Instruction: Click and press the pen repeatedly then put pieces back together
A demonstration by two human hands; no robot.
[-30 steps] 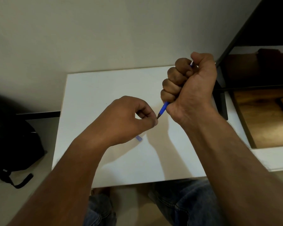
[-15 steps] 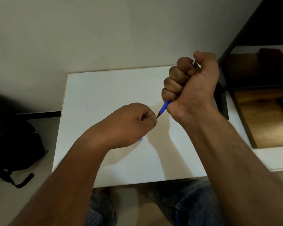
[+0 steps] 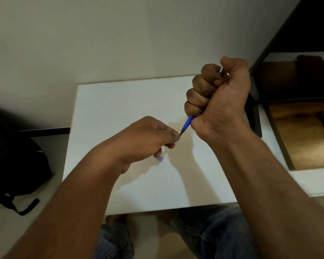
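Note:
My right hand (image 3: 219,101) grips a blue pen (image 3: 187,124) in a closed fist above the white table (image 3: 120,101). The pen's dark tip points down and left, and its top end shows between thumb and forefinger. My left hand (image 3: 144,139) is curled just left of the tip, with thumb and forefinger pinched together right at it. A small pale blue piece (image 3: 160,159) sticks out below the left hand's lower fingers, which hold it. What it is cannot be told.
A dark flat object (image 3: 253,116) lies at the table's right edge, partly behind my right wrist. A wooden surface (image 3: 303,139) lies to the right. A black backpack (image 3: 13,165) sits on the floor at left. My knees in jeans (image 3: 213,236) are under the near edge.
Both hands stay almost in place. The pale blue piece under my left hand was nearly hidden half a second ago and now shows again.

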